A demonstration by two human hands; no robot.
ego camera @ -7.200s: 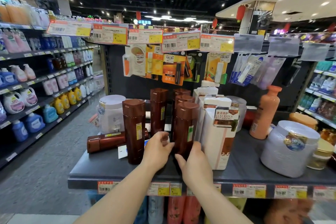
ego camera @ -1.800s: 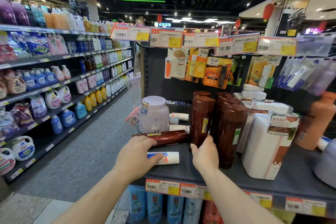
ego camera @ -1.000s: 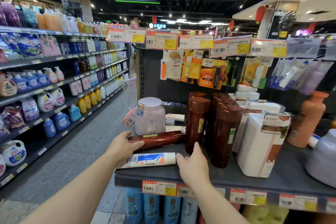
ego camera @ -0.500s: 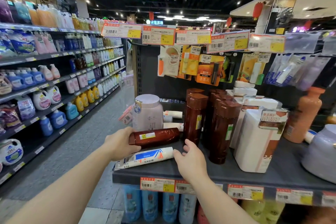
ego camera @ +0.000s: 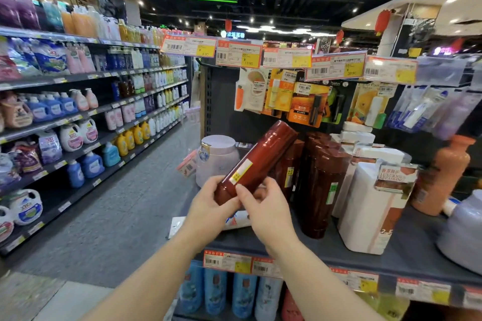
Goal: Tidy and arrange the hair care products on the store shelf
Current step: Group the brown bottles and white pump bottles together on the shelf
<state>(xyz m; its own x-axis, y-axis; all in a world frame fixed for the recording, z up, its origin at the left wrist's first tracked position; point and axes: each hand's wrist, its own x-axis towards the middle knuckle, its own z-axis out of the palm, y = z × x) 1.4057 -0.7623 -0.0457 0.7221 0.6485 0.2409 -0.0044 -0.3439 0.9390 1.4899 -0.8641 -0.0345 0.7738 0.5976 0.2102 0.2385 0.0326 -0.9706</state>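
A tall brown bottle (ego camera: pixel 258 159) with a yellow sticker is tilted in the air above the dark shelf (ego camera: pixel 407 260), cap end up and to the right. My left hand (ego camera: pixel 208 214) grips its lower end from the left, and my right hand (ego camera: pixel 263 208) holds the same end from the right. Several matching brown bottles (ego camera: pixel 322 187) stand upright just behind it. A white and blue tube (ego camera: pixel 234 221) lies flat on the shelf under my hands, mostly hidden.
A pale round tub (ego camera: pixel 216 156) stands at the shelf's left end. White boxed bottles (ego camera: pixel 373 203), an orange bottle (ego camera: pixel 443 174) and a grey tub (ego camera: pixel 461 232) fill the right. Price tags (ego camera: pixel 240 56) and hanging packets overhang above. An aisle with detergent shelves (ego camera: pixel 78 138) runs left.
The brown bottle that lay flat on the shelf has been lifted and tilted upward. My right hand has come off the shelf and joined my left on the bottle's lower end.
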